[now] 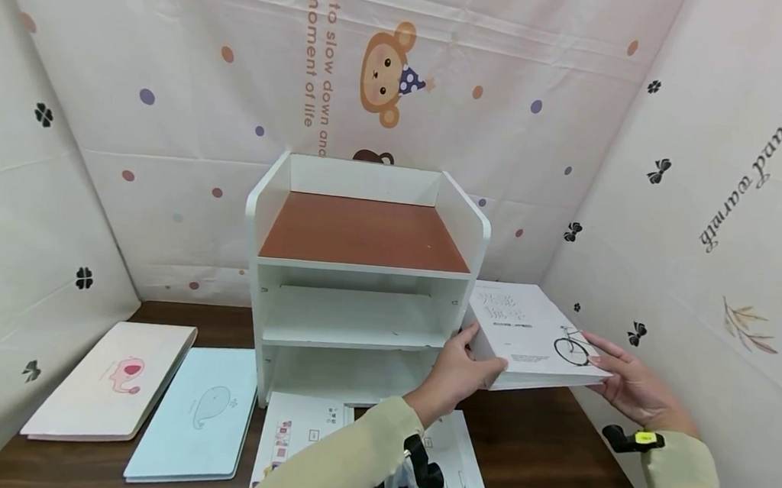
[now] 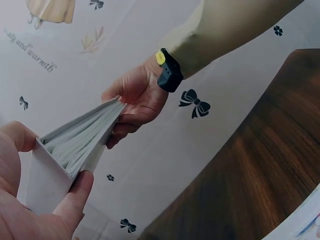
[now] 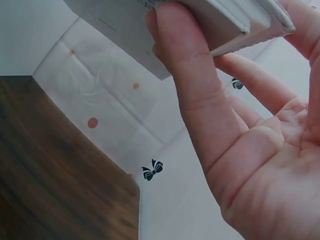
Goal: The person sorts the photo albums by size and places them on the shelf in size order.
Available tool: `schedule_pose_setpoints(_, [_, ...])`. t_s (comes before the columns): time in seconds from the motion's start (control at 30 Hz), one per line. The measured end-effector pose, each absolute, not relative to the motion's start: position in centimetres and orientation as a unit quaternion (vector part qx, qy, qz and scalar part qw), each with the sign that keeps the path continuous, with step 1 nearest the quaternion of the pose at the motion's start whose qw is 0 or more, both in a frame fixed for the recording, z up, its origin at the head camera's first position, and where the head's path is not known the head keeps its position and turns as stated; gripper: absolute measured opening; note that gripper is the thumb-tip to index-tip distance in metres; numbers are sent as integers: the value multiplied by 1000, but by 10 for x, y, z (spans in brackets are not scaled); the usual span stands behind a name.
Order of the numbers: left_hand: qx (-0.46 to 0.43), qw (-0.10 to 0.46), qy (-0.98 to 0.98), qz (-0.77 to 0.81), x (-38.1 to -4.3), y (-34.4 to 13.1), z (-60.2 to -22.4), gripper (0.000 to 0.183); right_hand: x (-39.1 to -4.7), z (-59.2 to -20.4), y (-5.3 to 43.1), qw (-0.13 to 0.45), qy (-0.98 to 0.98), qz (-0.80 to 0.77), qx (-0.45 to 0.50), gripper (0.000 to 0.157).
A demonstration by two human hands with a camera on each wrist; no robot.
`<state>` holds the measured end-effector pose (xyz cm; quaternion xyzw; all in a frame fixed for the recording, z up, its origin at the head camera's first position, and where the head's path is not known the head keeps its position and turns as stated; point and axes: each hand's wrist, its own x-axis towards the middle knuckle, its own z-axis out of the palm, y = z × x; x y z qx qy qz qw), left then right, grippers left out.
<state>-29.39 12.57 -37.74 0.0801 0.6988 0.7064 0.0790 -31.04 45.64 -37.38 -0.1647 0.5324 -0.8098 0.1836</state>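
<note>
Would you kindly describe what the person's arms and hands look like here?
The left sleeve and right sleeve are plain pale yellowish green, reaching the wrists. The left hand and right hand wear no gloves. The left wrist device and right wrist device are black; the right one bears a yellow patch.

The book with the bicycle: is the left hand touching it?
Touching. The left wrist view shows it: the left hand grips the book at its near end, digits on opposite sides.

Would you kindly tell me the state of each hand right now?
Left hand: holding the bicycle-print book at its left.
Right hand: holding it at its right.
</note>
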Motion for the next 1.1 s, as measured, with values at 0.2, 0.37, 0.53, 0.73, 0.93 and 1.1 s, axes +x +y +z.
schedule_pose_setpoints(0.2, [87,74,699,706,-295,126,-370,84,-309,-368,456,187,522,-814,-172,53])
schedule_pose_setpoints(0.37, [84,71,706,699,-296,127,-366,83,-307,-364,457,190,513,-819,-172,54])
schedule_pose_setpoints(0.53, [85,73,700,705,-297,129,-363,83,-307,-362,458,201,497,-824,-182,55])
schedule_pose_setpoints(0.73, [89,74,693,711,-297,128,-358,82,-307,-356,457,196,497,-826,-178,55])
schedule_pose_setpoints(0.93, [93,69,702,703,-296,126,-353,82,-306,-350,456,195,499,-827,-168,55])
schedule_pose_setpoints(1.1, [93,71,700,705,-297,126,-350,82,-305,-346,455,198,492,-828,-180,55])
